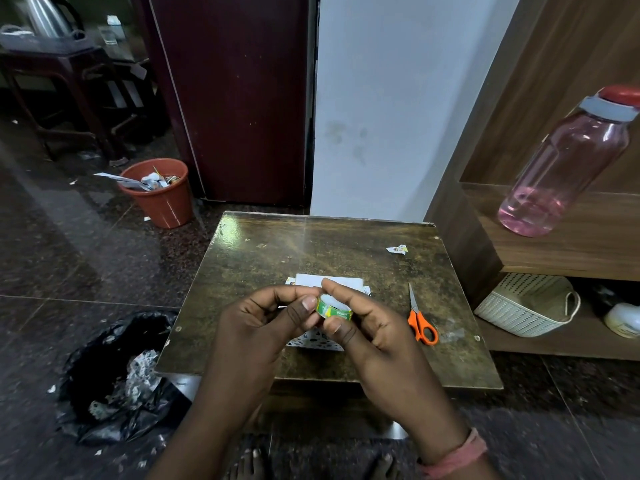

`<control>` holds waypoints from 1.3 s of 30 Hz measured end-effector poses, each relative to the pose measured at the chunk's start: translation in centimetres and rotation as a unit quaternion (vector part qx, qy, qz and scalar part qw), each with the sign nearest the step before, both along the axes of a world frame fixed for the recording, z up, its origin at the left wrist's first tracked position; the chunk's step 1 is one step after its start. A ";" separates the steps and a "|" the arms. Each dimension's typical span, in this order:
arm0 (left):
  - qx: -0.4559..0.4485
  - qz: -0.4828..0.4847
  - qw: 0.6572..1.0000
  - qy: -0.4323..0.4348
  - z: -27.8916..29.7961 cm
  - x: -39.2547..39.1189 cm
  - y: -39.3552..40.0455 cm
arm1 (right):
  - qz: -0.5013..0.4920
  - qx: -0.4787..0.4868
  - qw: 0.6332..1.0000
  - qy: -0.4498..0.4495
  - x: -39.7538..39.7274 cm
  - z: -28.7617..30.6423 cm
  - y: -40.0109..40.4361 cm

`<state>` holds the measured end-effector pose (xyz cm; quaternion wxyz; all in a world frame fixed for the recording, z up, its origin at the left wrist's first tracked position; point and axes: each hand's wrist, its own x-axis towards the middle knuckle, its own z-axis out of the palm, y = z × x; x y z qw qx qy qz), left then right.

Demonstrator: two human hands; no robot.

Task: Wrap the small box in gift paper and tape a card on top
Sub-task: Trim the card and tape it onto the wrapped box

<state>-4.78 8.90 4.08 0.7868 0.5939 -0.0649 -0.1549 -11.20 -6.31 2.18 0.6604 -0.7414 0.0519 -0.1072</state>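
Both hands' fingers (310, 303) pinch the tape roll (334, 308) above the box (318, 342).

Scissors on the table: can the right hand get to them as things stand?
Probably yes. The scissors lie uncovered just right of the right hand, with nothing between them. But that hand grips the tape roll together with the left hand, so it must let go first.
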 end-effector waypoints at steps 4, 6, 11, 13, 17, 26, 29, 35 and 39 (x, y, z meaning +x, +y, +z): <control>-0.023 -0.005 0.999 0.023 -0.2 -0.1 -0.4 | -0.033 -0.009 0.999 -0.010 0.2 0.1 1.0; -0.053 -0.011 0.997 0.049 -0.4 0.1 -0.6 | -0.050 -0.042 0.998 -0.013 0.1 0.0 1.6; -0.088 -0.029 0.994 0.062 -1.0 0.8 -0.2 | -0.075 -0.148 0.986 -0.023 0.0 0.1 2.3; -0.085 -0.027 0.995 0.051 -1.2 0.8 -0.1 | -0.072 -0.183 0.980 -0.025 -0.1 0.3 2.4; -0.088 -0.005 0.995 0.044 -1.5 1.0 0.1 | -0.060 -0.222 0.973 -0.026 -0.3 0.8 2.7; -0.102 -0.043 0.993 0.049 -1.4 0.9 -0.1 | -0.084 -0.167 0.982 -0.028 -0.3 0.5 2.7; -0.106 -0.051 0.991 0.056 -1.7 0.7 -0.2 | -0.089 -0.142 0.985 -0.041 -0.4 0.8 2.9; -0.096 -0.066 0.992 0.051 -1.4 0.4 -0.1 | -0.083 -0.123 0.988 -0.043 -0.3 1.6 2.3; -0.077 -0.037 0.995 0.048 -1.4 0.5 -0.2 | -0.252 -0.149 0.955 -0.049 -0.5 1.3 -2.2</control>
